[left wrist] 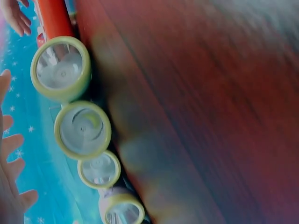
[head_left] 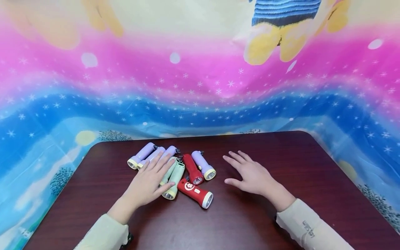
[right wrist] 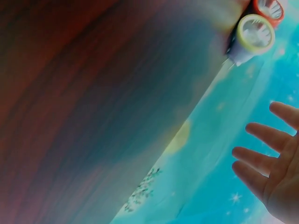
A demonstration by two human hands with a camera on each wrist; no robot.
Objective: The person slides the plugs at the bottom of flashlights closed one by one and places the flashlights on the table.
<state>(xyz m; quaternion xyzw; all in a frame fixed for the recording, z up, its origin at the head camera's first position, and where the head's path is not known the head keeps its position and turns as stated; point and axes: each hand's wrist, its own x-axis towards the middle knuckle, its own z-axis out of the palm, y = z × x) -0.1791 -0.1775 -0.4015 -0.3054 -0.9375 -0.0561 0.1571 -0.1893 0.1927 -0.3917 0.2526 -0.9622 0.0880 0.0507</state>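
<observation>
Several small flashlights lie grouped on the table, left of its middle. Purple flashlights, one of them (head_left: 142, 155) at the far left, lie behind my left hand (head_left: 150, 182). That hand spreads its fingers above the group, partly hiding purple and green ones. Beside its thumb lies a green flashlight (head_left: 175, 180). A red flashlight with a white emblem (head_left: 195, 192) points toward the front right. Behind it are another red flashlight (head_left: 192, 169) and a purple flashlight (head_left: 203, 165). My right hand (head_left: 251, 175), fingers spread and holding nothing, is right of the group. Yellow-rimmed lenses (left wrist: 82, 129) face the left wrist camera.
The dark reddish-brown table (head_left: 281, 152) has rounded far corners. A printed cloth (head_left: 200, 76) with pink and blue bands and snowflakes hangs behind the table and along its sides.
</observation>
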